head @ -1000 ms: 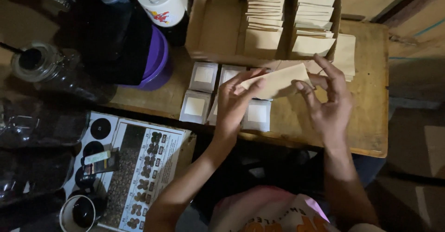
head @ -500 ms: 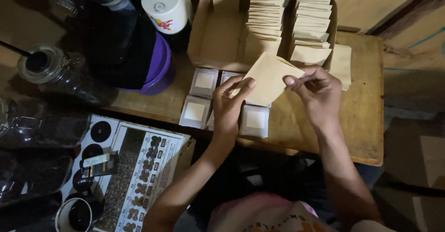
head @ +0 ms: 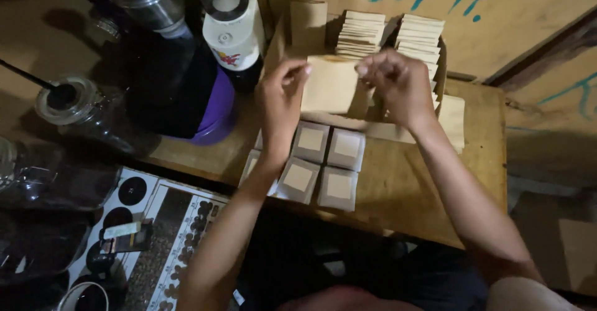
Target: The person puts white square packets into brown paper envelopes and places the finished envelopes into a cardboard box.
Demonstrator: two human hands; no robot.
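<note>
Single head view, worn by the person, looking steeply down onto a wooden table (head: 398,193) from close above. Forearms enter from the bottom edge; a wall (head: 497,18) closes the top. No second view to share ground.

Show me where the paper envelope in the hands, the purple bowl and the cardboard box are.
paper envelope (head: 333,87), head view, middle of its flat face
purple bowl (head: 219,115), head view, right side wall
cardboard box (head: 308,22), head view, left flap

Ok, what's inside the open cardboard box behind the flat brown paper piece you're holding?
Two upright stacks of tan paper pieces fill the open cardboard box. The held flat brown paper piece and right hand cover their lower parts and the box floor.
</note>
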